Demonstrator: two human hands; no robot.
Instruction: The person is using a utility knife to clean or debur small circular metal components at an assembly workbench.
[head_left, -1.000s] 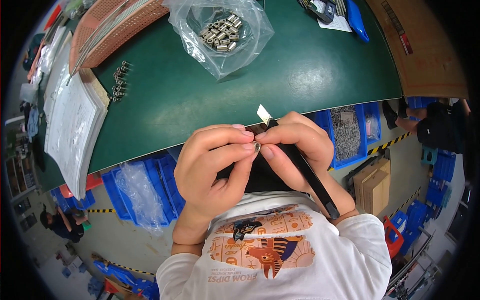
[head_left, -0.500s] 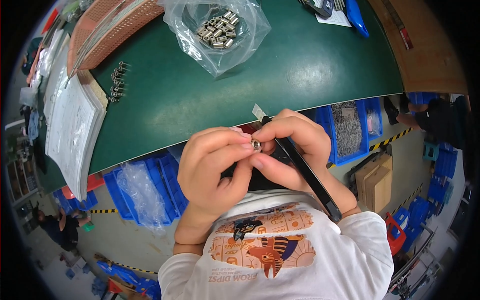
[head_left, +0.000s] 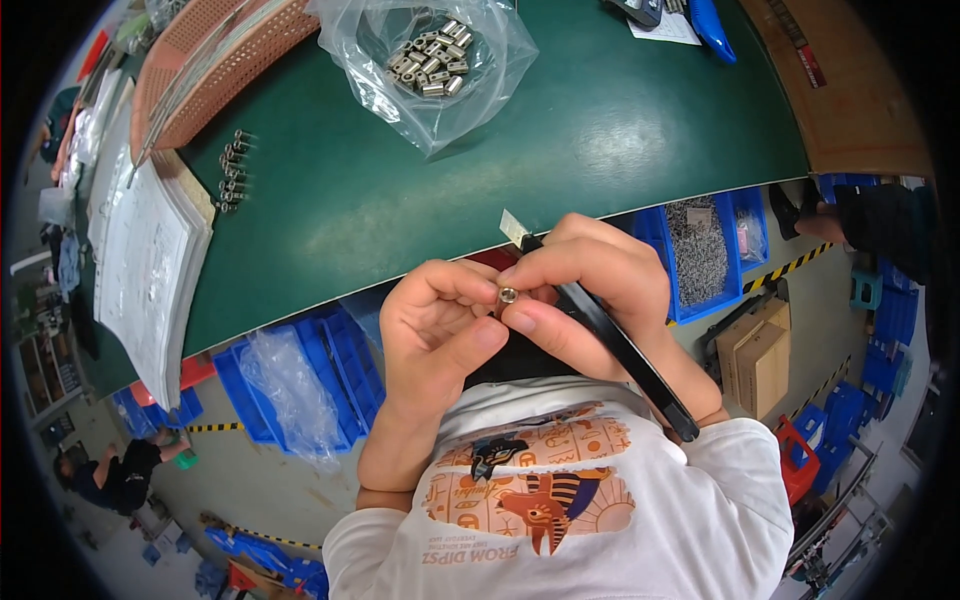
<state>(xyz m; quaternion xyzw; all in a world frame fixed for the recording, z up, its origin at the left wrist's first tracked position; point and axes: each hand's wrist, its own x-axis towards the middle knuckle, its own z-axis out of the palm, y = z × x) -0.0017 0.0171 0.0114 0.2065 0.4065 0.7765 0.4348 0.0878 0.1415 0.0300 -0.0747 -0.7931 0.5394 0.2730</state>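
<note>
I see both hands just off the green table's (head_left: 600,130) near edge: left hand (head_left: 435,330) and right hand (head_left: 590,290) pinch a small metal sleeve (head_left: 508,294); the right also grips, apparently, a black knife (head_left: 610,340). Open tabletop lies ahead.

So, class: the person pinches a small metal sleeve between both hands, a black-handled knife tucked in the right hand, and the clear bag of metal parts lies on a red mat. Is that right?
Not quite. In the head view the clear bag of metal parts lies on a green mat, not a red one. The rest holds: the left hand and right hand pinch the small metal sleeve, with the black-handled knife tucked in the right hand.
</note>
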